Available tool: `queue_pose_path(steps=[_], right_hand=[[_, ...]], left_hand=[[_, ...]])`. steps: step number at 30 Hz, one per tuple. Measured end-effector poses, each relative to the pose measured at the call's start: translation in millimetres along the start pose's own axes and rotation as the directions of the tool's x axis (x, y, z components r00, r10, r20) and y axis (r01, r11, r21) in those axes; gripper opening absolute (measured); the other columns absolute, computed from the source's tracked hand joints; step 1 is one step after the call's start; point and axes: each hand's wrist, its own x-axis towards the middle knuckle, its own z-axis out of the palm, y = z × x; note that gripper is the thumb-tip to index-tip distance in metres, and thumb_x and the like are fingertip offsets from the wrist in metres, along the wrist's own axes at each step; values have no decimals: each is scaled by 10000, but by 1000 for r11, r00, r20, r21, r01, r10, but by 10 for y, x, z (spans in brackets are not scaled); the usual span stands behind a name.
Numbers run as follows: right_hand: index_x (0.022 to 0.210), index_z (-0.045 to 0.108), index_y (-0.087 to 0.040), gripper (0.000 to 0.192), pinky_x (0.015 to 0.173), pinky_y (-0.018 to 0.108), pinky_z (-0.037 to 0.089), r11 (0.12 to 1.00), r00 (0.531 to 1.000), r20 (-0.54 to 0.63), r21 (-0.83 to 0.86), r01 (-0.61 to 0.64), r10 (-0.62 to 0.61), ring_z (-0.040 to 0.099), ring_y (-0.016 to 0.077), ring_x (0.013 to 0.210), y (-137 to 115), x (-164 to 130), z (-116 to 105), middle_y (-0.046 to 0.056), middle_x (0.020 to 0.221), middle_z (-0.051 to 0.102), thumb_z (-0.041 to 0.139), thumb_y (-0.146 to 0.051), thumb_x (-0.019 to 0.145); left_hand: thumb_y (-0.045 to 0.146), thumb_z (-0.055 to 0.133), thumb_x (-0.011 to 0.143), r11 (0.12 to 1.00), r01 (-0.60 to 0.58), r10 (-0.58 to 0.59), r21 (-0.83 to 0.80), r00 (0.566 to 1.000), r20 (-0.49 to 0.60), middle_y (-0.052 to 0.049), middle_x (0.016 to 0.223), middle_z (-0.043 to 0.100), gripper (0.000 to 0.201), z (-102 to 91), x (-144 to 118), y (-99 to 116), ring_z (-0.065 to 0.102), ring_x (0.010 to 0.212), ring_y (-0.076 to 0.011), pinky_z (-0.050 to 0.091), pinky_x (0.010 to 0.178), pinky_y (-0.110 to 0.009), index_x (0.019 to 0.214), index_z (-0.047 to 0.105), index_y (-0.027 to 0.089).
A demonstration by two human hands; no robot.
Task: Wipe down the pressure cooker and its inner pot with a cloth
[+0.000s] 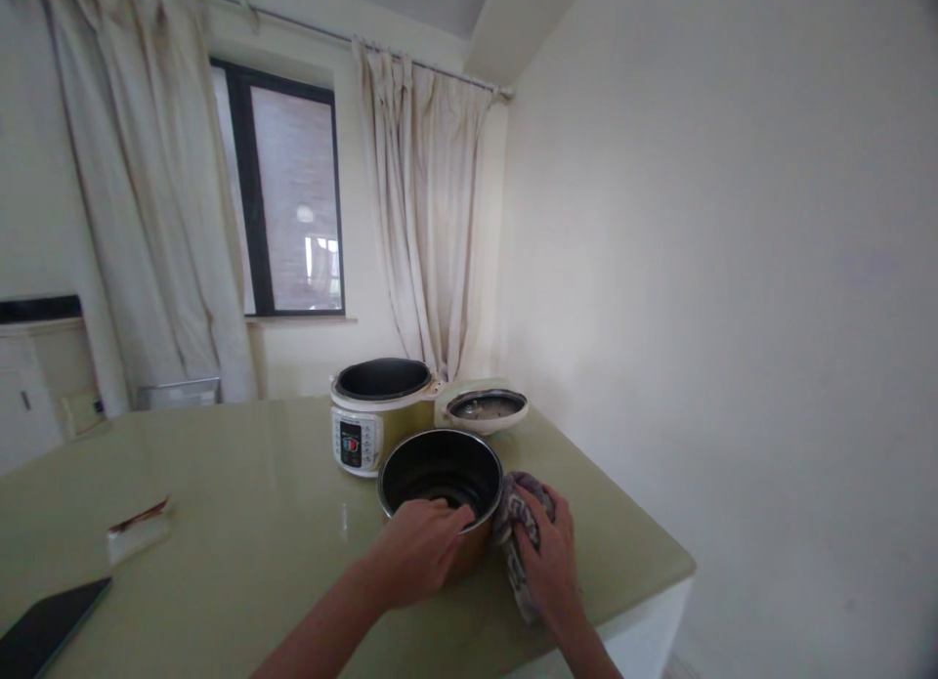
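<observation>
A round inner pot (447, 464), black inside with a brownish outer wall, stands on the pale green table. My left hand (425, 550) is closed over its near rim, fingers reaching down inside, where the tips are hidden. In my right hand (546, 552) a patterned grey cloth (519, 513) is bunched up and pressed to the pot's right outer side. Behind the pot sits the white and greenish electric cooker (357, 440), its top uncovered. Its lid (484, 410) lies upside down just right of it.
On the table's left lie a small white box or packet (139, 528) and a dark flat device (48, 625). The pale green tabletop (241, 552) ends at a corner on the right, near the white wall (733, 269). Curtains (425, 190) and a window are behind.
</observation>
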Motion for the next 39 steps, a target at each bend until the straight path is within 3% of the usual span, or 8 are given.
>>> queue_pose_path(steps=[3,7,10,19,26,29,34,39], right_hand=[[1336,741,-325,421,1104,579,471,998,999,-21,-41,39,-39,518,377,1314,-43,-183,81,136,1421,548,613,-356,936],[1394,699,-366,449,1049,599,512,988,991,-22,-75,132,-134,520,392,1306,-118,-455,187,142,1498,502,621,-383,952],[1392,699,-367,447,1040,599,521,984,987,-13,-82,161,-162,512,389,1312,-102,-421,165,140,1504,498,604,-363,955],[1280,774,-291,444,1131,556,466,999,999,-14,19,29,-29,515,346,1315,108,139,43,129,1377,567,562,-294,890],[1314,756,-325,392,1053,616,507,989,988,-61,-35,142,-144,508,394,1323,-2,-459,161,160,1455,524,602,-391,959],[1307,757,-315,399,1061,618,508,994,992,-55,-18,110,-111,520,397,1320,-31,-497,144,162,1449,541,596,-417,957],[1206,797,-261,390,1141,565,457,994,999,-31,113,10,-7,565,348,1296,74,17,103,155,1370,602,590,-370,894],[1055,823,-214,432,1061,528,515,910,980,185,391,-139,71,683,321,1082,78,808,333,124,1094,757,647,-520,805]], left_hand=[[253,519,943,995,103,-104,-11,992,-66,-134,1113,743,294,-11,79,129,691,1081,-306,533,949,-445,1219,605,203],[276,462,965,960,276,-279,-55,959,-47,-200,1121,755,441,118,347,423,742,989,-324,550,834,-423,1365,553,112],[317,455,982,966,252,-255,-52,965,-64,-178,1046,772,378,205,384,448,755,932,-320,546,810,-405,1282,591,132],[396,525,990,998,41,-43,-51,998,-47,-58,925,767,180,100,-79,-71,733,874,-244,511,797,-338,1070,617,262],[297,482,956,968,249,-249,-19,968,-19,-203,1052,764,367,169,273,444,753,928,-351,559,799,-454,1254,621,135],[326,476,976,977,214,-214,-5,976,-28,-183,1003,770,308,192,273,444,758,909,-342,569,810,-455,1162,652,154],[434,408,1046,998,48,-48,48,999,0,-141,962,776,351,133,20,93,758,872,-309,575,804,-432,1085,668,201],[405,473,1029,994,-50,46,102,998,34,-98,900,782,269,32,-113,-65,761,819,-269,571,781,-382,1033,683,237]])
